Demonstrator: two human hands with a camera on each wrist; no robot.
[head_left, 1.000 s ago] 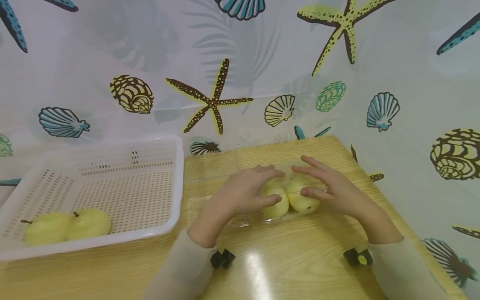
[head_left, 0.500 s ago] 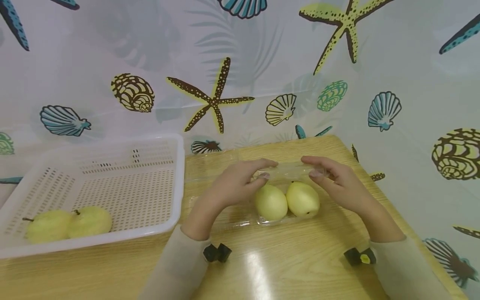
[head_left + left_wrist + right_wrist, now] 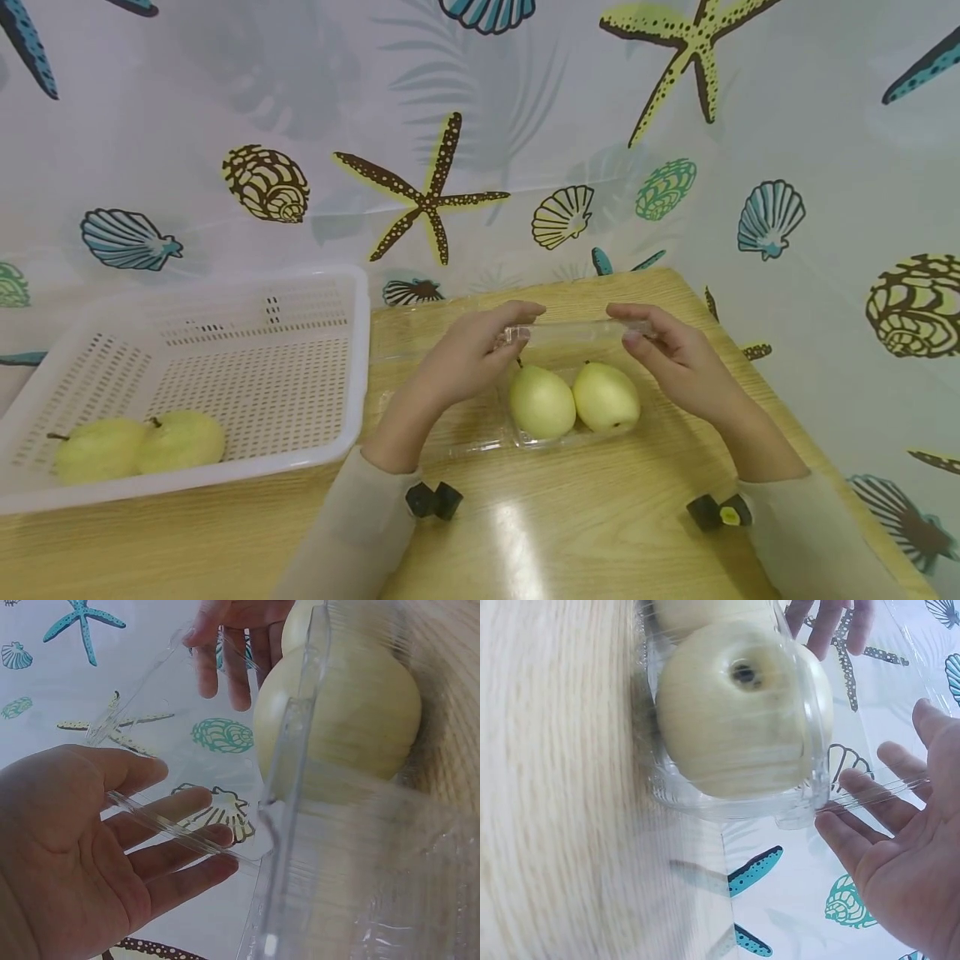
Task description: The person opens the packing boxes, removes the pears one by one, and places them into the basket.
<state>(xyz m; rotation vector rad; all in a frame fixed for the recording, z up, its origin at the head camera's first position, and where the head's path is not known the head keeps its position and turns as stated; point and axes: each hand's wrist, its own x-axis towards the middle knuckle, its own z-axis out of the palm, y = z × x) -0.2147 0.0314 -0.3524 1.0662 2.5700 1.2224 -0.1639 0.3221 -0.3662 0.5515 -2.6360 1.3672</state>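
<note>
Two yellow pears (image 3: 542, 402) sit side by side in a clear plastic clamshell box (image 3: 528, 440). Its hinged lid (image 3: 577, 331) stands raised behind them. My left hand (image 3: 468, 354) holds the lid's left end between thumb and fingers, and my right hand (image 3: 682, 362) holds the right end. In the left wrist view, the left hand (image 3: 112, 840) has its fingers rather stretched along the lid's edge. The right wrist view shows the right hand (image 3: 907, 832) around the other edge, close to a pear (image 3: 742, 712) behind clear plastic.
A white perforated basket (image 3: 352, 367) with two more pears (image 3: 180, 442) stands at the left. Between the basket and the pear box lies another clear plastic container (image 3: 465, 437), open. A patterned cloth (image 3: 337, 108) hangs behind the wooden table (image 3: 592, 525).
Both hands have moved from above the pears, back and outward to the lid's two ends. The lid's edge now stands more distinctly raised, and the pears are uncovered by the hands.
</note>
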